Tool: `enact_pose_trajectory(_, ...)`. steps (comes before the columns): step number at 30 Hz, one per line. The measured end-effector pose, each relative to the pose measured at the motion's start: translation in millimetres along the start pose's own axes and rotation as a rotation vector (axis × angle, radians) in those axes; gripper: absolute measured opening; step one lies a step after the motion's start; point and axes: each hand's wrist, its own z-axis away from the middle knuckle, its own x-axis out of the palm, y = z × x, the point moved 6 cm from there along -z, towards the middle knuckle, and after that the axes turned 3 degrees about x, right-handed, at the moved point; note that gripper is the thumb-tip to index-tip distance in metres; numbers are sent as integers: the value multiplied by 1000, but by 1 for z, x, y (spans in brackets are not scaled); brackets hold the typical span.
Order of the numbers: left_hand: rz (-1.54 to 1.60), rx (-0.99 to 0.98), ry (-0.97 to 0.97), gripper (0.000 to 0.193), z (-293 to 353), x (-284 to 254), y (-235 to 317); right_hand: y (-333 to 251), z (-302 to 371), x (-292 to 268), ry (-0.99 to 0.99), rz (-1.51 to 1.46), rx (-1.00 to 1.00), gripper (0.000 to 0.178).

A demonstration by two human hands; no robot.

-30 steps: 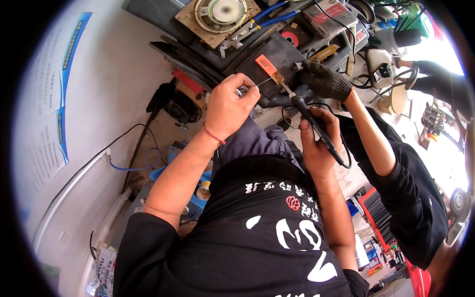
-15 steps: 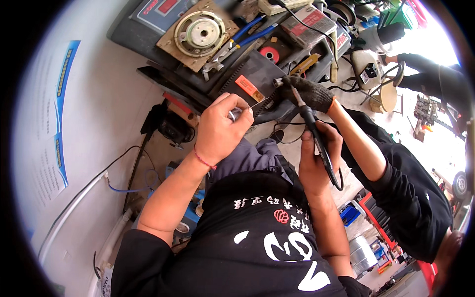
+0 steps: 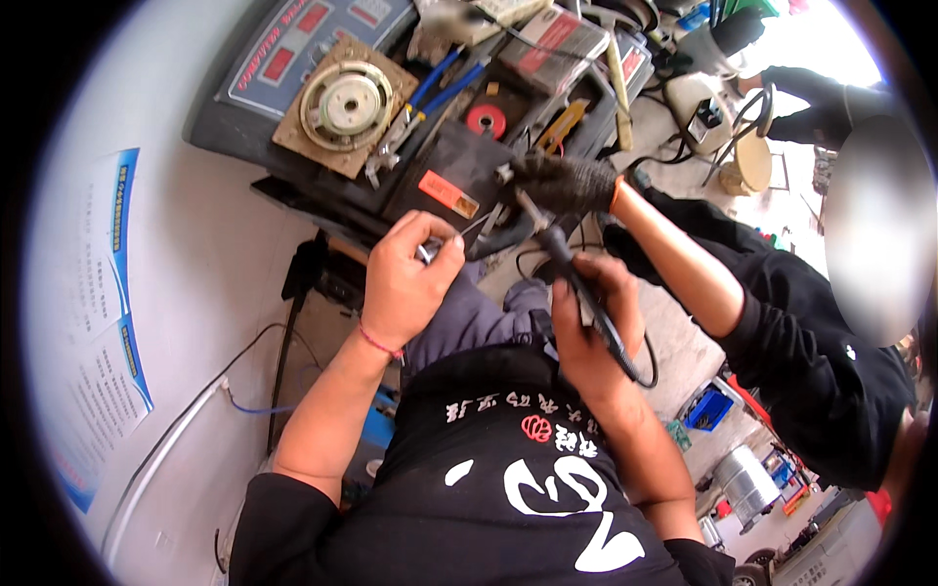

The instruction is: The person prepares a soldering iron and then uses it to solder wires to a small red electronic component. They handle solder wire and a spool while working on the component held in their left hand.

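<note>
My right hand (image 3: 601,308) is closed round the black handle of a soldering iron (image 3: 565,256). Its metal tip points up and left, close to a co-worker's gloved hand (image 3: 567,184). That dark knitted glove holds a small metal part (image 3: 504,174); whether the tip touches the part I cannot tell. To the left, my left hand (image 3: 415,273) pinches a thin silvery solder wire (image 3: 476,224), whose end sticks out toward the part. A shiny bit (image 3: 428,251) shows between the fingers, the rest hidden in my palm.
Beyond the hands stands a cluttered bench with a black box bearing an orange label (image 3: 449,193), blue-handled pliers (image 3: 454,88), a round metal disc on a board (image 3: 349,104), a red spool (image 3: 486,121) and a balancing machine panel (image 3: 308,44). The co-worker's sleeve (image 3: 806,337) fills the right.
The whole view has shifted, so the bench things sit farther left. Both my hands and the gloved hand keep their holds. More of the co-worker's head now shows at the right.
</note>
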Motion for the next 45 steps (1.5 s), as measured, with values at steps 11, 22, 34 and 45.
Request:
enact_pose_trajectory(11, 48, -70, 50, 13, 2, -25, -6, -15, 14, -6, -141, -92, -27, 34)
enact_pose_trajectory(22, 16, -2, -31, 11, -1, -6, 29, -24, 9, -32, -41, -185, -51, 33)
enact_pose_trajectory(34, 48, 7, -54, 11, 10, 0, 32, -24, 44, -68, 157, -137, -136, 37)
enact_pose_trajectory(45, 101, -155, 9, 9, 38, -6, 6, 7, 27, -20, -46, -183, 58, 31)
